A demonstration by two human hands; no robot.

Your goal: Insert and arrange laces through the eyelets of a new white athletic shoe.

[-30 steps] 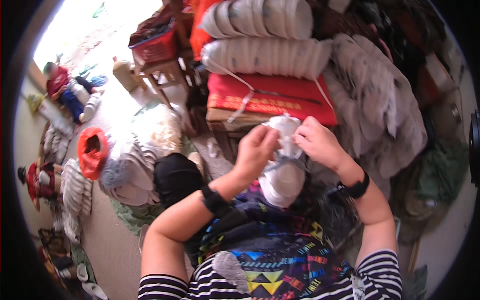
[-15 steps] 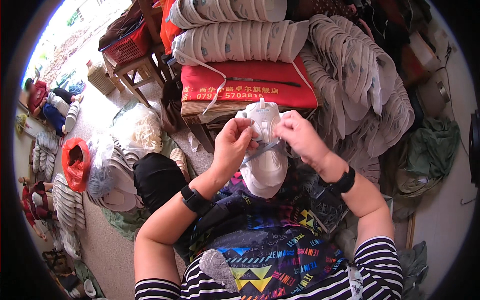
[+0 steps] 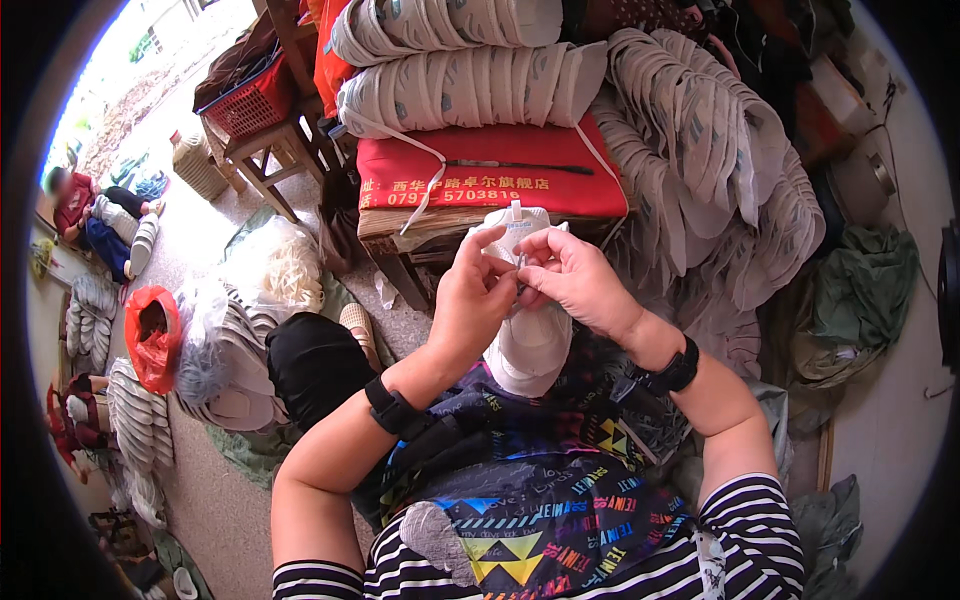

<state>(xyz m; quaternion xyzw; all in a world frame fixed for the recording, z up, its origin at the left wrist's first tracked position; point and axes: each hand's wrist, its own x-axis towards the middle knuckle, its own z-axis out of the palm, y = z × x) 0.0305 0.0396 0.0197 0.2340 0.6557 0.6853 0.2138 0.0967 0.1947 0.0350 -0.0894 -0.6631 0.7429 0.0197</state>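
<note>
A white shoe [image 3: 529, 352] rests on my lap, its toe toward me and its tongue loop pointing at the red-covered bench. Over its middle, my left hand [image 3: 482, 287] and my right hand [image 3: 582, 287] meet with pinched fingers. Between the fingertips shows a bit of grey shoelace [image 3: 519, 268], mostly hidden by the fingers. Both hands appear closed on this lace. The shoe's laced part lies largely behind the hands.
A bench with a red cloth [image 3: 400, 160] stands ahead, bearing a thin dark tool [image 3: 520, 165] and stacked white shoe uppers [image 3: 470, 88]. More uppers [image 3: 690, 130] pile at right. Left are a red plastic bag [image 3: 153, 340], a stool [image 3: 265, 150] and a seated person [image 3: 80, 205].
My hands have come together over the shoe. The grey lace, earlier stretched across it between them, is now bunched at the fingertips and mostly covered.
</note>
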